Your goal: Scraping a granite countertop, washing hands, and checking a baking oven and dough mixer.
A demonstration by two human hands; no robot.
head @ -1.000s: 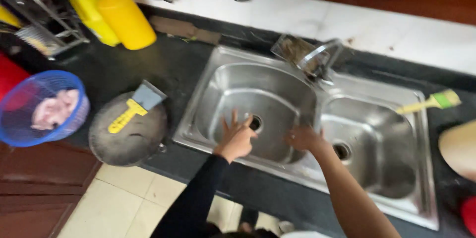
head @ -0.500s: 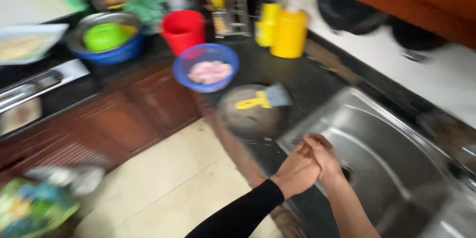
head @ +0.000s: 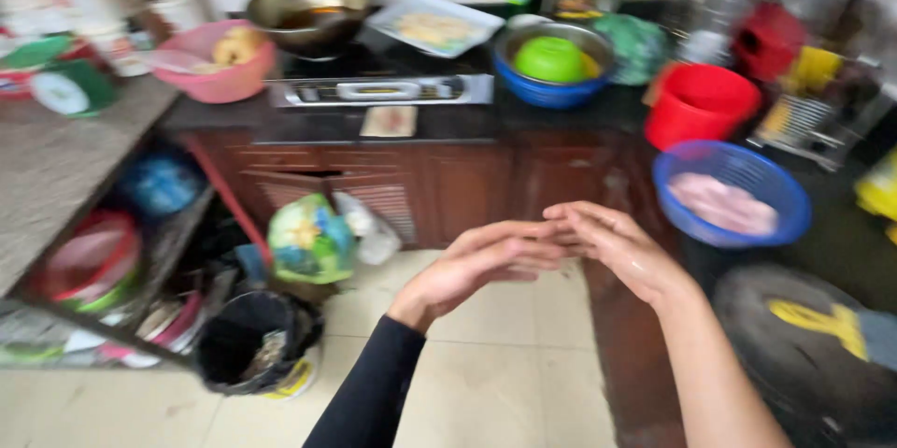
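My left hand [head: 476, 266], with a black sleeve on its forearm, and my bare, wet-looking right hand [head: 617, 244] are held together in the air in front of a dark wooden cabinet, fingertips touching. Neither hand holds anything. Nearest on the right is a blue mesh basket [head: 733, 194] with pale pink meat in it, standing on the dark counter. Below it lies a round dark board [head: 804, 345] with a yellow-handled tool [head: 827, 322] on top.
A red bucket [head: 696, 102], a blue bowl with a green bowl inside [head: 551, 65], a white tray [head: 434, 26], a metal wok [head: 308, 4] and a pink bowl [head: 215, 60] stand along the counter. A black waste bin [head: 257, 341] and a bag sit on the tiled floor.
The view has swung from the steel sink leftward to the stove counter and floor. My hands left the sink basin and are now joined in the air.
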